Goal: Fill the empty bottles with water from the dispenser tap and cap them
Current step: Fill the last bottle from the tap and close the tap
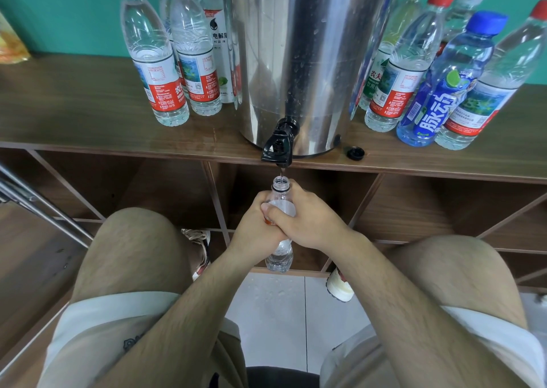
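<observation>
Seated facing the wooden shelf top, knees either side of the work.

Both hands are on one uncapped clear bottle. Left hand is wrapped round the body from the left, fingers curled on it. Right hand is wrapped round from the right, thumb lying across the front and overlapping the left fingers. Grip is closed on both sides.

I hold the bottle upright below the shelf edge, mouth directly under the black tap and just apart from the spout. A thin thread of water shows between spout and mouth. The base of the bottle sticks out beneath my hands; I cannot read the fill level.

The tap projects from the foot of the steel dispenser, which stands at the front edge of the shelf top. Neither hand touches the tap.

A loose black cap lies on the shelf top just right of the dispenser base.

Left of the dispenser: capped bottles standing together, the nearest a red-capped bottle. Right of it: a second capped group, with a blue bottle in the front row.
</observation>
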Demonstrator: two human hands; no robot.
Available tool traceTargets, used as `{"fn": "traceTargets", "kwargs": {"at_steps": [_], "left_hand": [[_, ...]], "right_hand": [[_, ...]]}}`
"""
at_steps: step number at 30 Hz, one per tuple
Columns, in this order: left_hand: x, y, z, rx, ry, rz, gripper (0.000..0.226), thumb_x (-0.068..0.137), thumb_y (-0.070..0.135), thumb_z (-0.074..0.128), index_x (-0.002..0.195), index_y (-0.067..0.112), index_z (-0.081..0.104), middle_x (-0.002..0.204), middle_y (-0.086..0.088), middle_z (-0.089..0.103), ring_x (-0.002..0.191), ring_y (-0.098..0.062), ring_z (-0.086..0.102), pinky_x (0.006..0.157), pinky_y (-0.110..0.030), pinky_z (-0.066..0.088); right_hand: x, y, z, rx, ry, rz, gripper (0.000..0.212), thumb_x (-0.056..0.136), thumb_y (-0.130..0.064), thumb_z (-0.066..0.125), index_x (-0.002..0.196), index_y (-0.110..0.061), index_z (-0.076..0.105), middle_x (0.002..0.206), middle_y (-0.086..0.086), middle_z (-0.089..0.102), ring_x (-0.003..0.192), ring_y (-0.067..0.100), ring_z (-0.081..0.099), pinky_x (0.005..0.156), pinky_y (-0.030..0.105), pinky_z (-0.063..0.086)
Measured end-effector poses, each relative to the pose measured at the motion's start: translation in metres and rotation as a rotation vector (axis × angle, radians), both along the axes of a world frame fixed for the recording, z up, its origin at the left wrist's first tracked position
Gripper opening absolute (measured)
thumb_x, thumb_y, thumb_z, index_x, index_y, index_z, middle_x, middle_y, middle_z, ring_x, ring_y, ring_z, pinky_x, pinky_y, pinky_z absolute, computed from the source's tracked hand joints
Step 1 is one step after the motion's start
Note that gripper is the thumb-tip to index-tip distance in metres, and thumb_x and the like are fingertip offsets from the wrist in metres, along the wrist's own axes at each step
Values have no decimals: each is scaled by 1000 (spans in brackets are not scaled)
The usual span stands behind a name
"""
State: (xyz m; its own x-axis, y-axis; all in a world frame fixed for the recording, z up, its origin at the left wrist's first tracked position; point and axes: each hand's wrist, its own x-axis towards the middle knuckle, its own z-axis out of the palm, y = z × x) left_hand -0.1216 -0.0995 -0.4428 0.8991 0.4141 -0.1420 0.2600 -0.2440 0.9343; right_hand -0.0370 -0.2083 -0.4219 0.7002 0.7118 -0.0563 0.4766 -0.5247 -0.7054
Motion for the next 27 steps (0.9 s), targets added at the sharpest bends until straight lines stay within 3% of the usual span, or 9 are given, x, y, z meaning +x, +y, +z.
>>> {"fn": "traceTargets", "kwargs": {"at_steps": [13, 22, 27], "left_hand": [[0, 0, 0, 15, -6, 7, 51, 87, 12, 80, 126, 29, 51, 111, 10, 66, 99, -7, 65, 74, -16, 50], [1, 0, -1, 28, -1, 4, 55, 88, 12, 80, 134, 23, 52, 115, 6, 67, 102, -8, 65, 84, -25, 56], [1, 0, -1, 31, -3, -3, 56, 88, 13, 80, 135, 23, 51, 111, 12, 64, 99, -4, 63, 78, -18, 52]], "right_hand": [[-1, 0, 2, 1, 4, -1, 45, 101, -53, 59, 135, -24, 53, 115, -9, 68, 103, 10, 66, 85, 28, 55], [1, -1, -2, 4, -3, 2, 46, 100, -56, 58, 134, -26, 52, 115, -11, 68, 103, 10, 66, 86, 28, 55], [1, 0, -2, -2, -4, 2, 46, 100, -56, 58, 135, -27, 52, 117, -11, 67, 103, 10, 66, 86, 27, 55]]}}
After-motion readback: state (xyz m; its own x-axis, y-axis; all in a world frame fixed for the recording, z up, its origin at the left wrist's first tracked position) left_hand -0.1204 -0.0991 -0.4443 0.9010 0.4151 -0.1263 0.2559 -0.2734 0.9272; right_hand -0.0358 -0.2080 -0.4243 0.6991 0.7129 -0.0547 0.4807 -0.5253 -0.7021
